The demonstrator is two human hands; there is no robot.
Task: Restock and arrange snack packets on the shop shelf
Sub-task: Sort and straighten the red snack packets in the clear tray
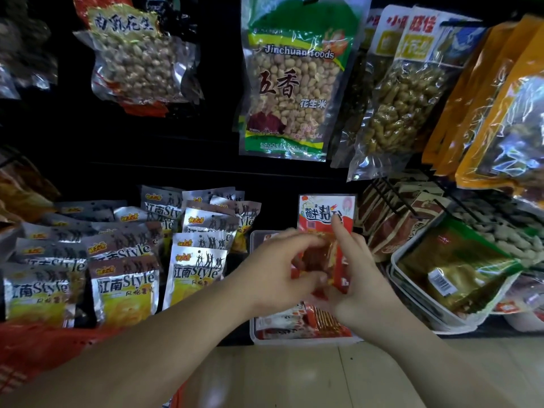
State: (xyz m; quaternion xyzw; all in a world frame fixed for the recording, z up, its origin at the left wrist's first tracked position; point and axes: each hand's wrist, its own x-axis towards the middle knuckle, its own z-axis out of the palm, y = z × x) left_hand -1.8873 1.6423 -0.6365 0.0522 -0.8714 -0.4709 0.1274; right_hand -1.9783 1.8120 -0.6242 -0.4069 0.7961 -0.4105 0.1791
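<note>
Both my hands hold a bunch of small red snack packets (329, 260) over a clear plastic bin (253, 334) on the bottom shelf. My left hand (273, 272) grips them from the left, thumb below and fingers on top. My right hand (359, 269) grips them from the right, its thumb on a taller red-and-white packet (323, 210) standing upright at the back of the bunch. More red packets (297, 322) lie flat in the bin under my hands. How many packets I hold is hidden by my fingers.
Silver "Style" crisp packets (123, 278) stand in rows to the left. A white basket (412, 295) with a gold-green packet (450, 266) sits to the right. Peanut bags (291, 83) hang on pegs above. A red basket (35, 354) is at lower left; tiled floor (294, 375) lies below.
</note>
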